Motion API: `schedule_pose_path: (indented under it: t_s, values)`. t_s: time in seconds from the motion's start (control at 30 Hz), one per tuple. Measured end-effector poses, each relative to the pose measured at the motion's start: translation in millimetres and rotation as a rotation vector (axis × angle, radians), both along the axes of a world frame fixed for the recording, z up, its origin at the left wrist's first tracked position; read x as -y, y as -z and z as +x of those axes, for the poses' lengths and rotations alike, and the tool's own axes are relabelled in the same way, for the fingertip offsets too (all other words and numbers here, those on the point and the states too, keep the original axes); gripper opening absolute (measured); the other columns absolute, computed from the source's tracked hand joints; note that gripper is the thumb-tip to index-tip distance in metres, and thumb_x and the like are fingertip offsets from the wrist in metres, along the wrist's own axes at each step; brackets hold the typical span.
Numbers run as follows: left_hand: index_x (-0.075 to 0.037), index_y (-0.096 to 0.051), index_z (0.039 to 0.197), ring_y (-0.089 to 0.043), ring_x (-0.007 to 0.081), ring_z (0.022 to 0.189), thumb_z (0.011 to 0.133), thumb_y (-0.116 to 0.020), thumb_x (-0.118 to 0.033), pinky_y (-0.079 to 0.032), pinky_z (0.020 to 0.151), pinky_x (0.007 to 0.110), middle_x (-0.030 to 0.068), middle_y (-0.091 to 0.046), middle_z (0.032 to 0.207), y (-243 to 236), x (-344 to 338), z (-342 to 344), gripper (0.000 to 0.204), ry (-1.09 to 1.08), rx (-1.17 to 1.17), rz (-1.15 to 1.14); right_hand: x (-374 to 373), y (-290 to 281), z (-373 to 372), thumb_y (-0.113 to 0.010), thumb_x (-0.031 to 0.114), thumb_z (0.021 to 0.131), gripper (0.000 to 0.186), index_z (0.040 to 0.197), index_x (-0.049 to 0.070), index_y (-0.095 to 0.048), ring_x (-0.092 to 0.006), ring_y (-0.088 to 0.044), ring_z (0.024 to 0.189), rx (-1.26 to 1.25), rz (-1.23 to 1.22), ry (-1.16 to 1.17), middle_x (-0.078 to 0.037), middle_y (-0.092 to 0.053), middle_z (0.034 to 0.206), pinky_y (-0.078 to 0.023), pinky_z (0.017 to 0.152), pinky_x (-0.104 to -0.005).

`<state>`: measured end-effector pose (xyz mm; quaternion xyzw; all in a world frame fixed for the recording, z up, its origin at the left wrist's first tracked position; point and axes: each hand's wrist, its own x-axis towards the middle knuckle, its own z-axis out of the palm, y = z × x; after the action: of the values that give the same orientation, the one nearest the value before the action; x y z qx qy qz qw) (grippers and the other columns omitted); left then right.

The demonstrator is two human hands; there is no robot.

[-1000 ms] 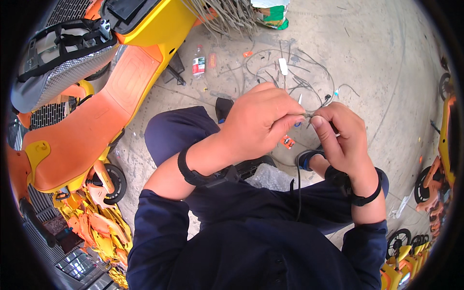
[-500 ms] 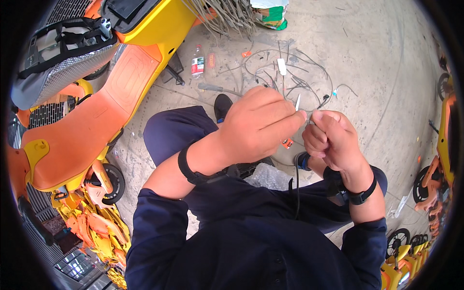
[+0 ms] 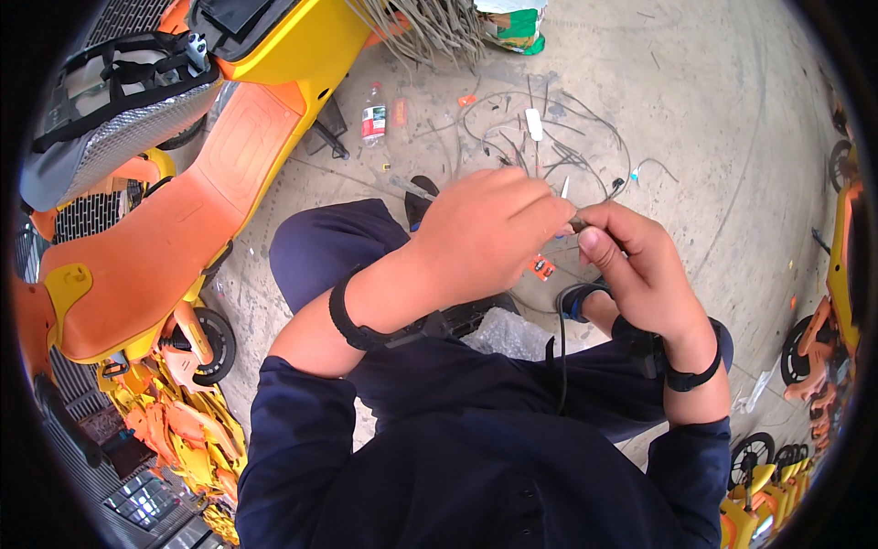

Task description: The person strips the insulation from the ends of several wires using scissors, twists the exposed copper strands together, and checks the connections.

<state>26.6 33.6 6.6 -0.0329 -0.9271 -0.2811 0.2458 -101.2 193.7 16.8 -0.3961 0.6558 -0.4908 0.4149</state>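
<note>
My left hand (image 3: 485,242) and my right hand (image 3: 640,265) meet in front of my chest, fingertips pinched together on a thin black cable (image 3: 560,348) that hangs down over my dark blue clothes. The cable end between the fingers is mostly hidden. Each wrist wears a black band. Below the hands, on the concrete floor, lies a small orange part (image 3: 541,267). A crumpled clear plastic bag (image 3: 503,331) rests on my lap.
A yellow and orange scooter body (image 3: 174,229) stands at my left. Loose grey wires (image 3: 549,137) are scattered on the floor ahead, with a plastic bottle (image 3: 372,117) and a green and white bag (image 3: 512,23). More orange and yellow scooter parts (image 3: 823,311) line the right edge.
My hands have drawn closer together and shifted slightly left, with the right hand turning its fingers around the cable end. The left hand now covers more of the cable tip.
</note>
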Motion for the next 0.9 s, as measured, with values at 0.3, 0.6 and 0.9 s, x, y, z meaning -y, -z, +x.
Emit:
schedule_pose_path:
  t_s: [0.3, 0.6, 0.9]
  values:
    - [-0.010, -0.061, 0.084, -0.054, 0.0240, 0.057, 0.072, -0.069, -0.009, -0.040, 0.046, 0.033, 0.0042, -0.054, 0.068, -27, 3, 16, 0.015, 0.223, 0.226, 0.093, -9, -7, -3, -0.066, 0.003, 0.077, 0.010, 0.085, 0.001, -0.060, -0.0304, -0.054, 0.056, -0.548, -0.291, -0.207, -0.011, -0.055, 0.067, -0.044, 0.050, -0.0364]
    - [-0.006, -0.062, 0.085, -0.053, 0.0253, 0.053, 0.072, -0.070, -0.006, -0.040, 0.046, 0.033, 0.0058, -0.061, 0.073, -36, 29, 29, 0.015, 0.234, 0.230, 0.193, -25, -14, -23, -0.071, 0.002, 0.069, 0.017, 0.082, 0.001, -0.060, -0.0245, -0.051, 0.049, -0.622, -0.290, -0.244, -0.008, -0.050, 0.061, -0.039, 0.044, -0.0329]
    - [-0.004, -0.064, 0.082, -0.058, 0.0261, 0.059, 0.077, -0.065, -0.003, -0.045, 0.054, 0.031, 0.0068, -0.062, 0.070, -38, 63, 55, 0.006, 0.157, 0.411, 0.349, -42, -8, -29, -0.071, 0.002, 0.070, 0.016, 0.082, 0.000, -0.060, -0.0255, -0.053, 0.049, -0.644, -0.260, -0.177, -0.008, -0.053, 0.061, -0.042, 0.045, -0.0332]
